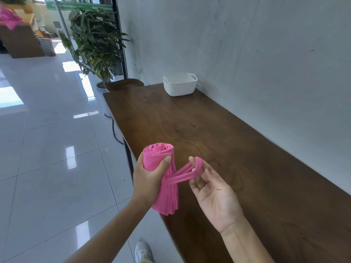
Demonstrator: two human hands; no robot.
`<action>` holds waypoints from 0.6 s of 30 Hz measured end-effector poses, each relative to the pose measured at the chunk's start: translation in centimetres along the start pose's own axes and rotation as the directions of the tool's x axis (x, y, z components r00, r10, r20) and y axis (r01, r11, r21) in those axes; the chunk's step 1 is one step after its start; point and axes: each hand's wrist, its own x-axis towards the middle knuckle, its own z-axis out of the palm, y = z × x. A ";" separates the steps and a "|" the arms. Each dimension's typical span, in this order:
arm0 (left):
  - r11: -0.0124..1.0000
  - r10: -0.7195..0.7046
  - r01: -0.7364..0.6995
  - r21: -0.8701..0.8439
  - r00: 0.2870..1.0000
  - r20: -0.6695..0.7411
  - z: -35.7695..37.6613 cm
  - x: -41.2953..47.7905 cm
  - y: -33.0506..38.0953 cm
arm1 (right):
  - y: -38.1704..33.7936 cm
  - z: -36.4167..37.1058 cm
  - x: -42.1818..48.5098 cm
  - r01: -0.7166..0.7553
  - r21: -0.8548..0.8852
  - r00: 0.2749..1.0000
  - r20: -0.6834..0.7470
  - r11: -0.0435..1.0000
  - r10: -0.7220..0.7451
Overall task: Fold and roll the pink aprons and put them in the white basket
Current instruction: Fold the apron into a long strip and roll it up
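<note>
Head view takes in a pale grey marbled wall (247, 44) filling the 1 to 3 o'clock side and a glossy white tiled floor (47, 149) spreading across 7 to 10 o'clock. A long dark brown wooden table (228, 139) runs along the wall from the centre toward 5 o'clock. A leafy green potted plant (95, 40) stands at 11 o'clock, beyond the table's far end. The left hand (148, 179), just below centre, is wrapped round a rolled pink fabric apron (157, 154), thumb pressed across its front; the roll is held upright over the table's near edge, well apart from the basket. The right hand (214, 194), at 5 o'clock of the roll, lies palm up with its fingertips hooked through a thin pink strap (182, 175) that loops round the roll's middle. A white woven-pattern plastic basket (180, 85) sits on the table's far end against the wall, at 12 o'clock. A white sneaker (143, 250) shows at 6 o'clock. A green banner (79, 5) at 11 o'clock carries white lettering, reversed and too blurred to read.
</note>
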 end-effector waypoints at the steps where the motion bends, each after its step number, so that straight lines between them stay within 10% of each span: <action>1: 1.000 -0.002 0.002 -0.001 1.000 0.005 0.0 0.0 0.0 | 0.3 0.1 0.2 0.009 -0.021 1.000 -0.010 1.000 -0.009; 11: 0.993 0.032 -0.039 0.109 0.997 0.064 -1.2 1.3 0.0 | 2.3 1.8 3.1 0.130 -0.156 0.983 -0.112 0.979 -0.149; 18: 0.972 0.014 -0.080 0.221 0.958 0.286 -2.8 4.6 0.3 | 2.6 3.3 6.2 0.157 -0.550 0.986 0.038 0.820 -0.163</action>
